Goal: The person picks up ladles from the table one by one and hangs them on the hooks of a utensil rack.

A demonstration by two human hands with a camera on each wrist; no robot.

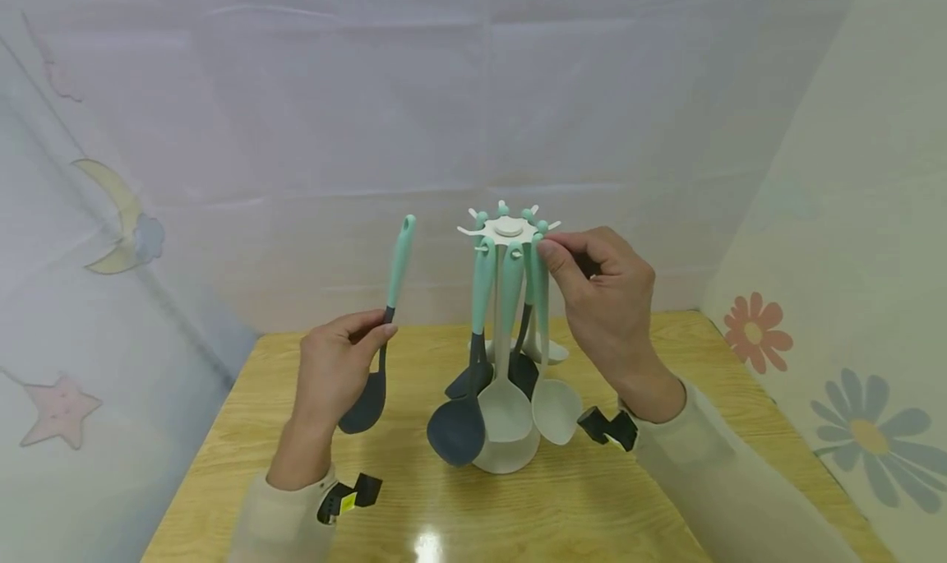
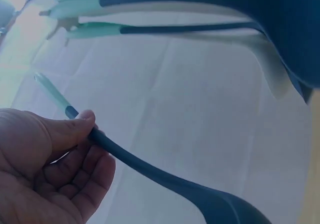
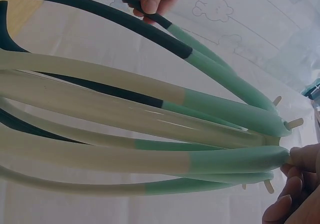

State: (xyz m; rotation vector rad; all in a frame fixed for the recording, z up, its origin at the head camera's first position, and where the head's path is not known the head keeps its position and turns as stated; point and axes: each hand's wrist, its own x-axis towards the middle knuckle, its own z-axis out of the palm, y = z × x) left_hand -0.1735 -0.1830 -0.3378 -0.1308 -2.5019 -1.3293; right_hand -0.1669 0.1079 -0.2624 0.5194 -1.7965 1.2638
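My left hand [image 1: 336, 366] pinches the dark neck of a spatula [image 1: 364, 403] between thumb and fingers. The spatula hangs head down, its mint handle pointing up, to the left of a white utensil rack [image 1: 508, 228]. At the rack's right side, my right hand [image 1: 610, 300] pinches the top of the mint handle of a white ladle [image 1: 558, 413], right at a hook; the right wrist view shows thumb and fingertip at that handle end [image 3: 280, 157]. A dark ladle [image 1: 455, 431] and another white ladle [image 1: 505, 411] hang at the front.
Several more mint-handled utensils hang behind, among them a dark one [image 1: 524, 372], partly hidden. The rack's round white base [image 1: 510, 458] stands on a wooden table [image 1: 592, 505]. Printed cloth [image 1: 370, 136] surrounds the table at the back and sides.
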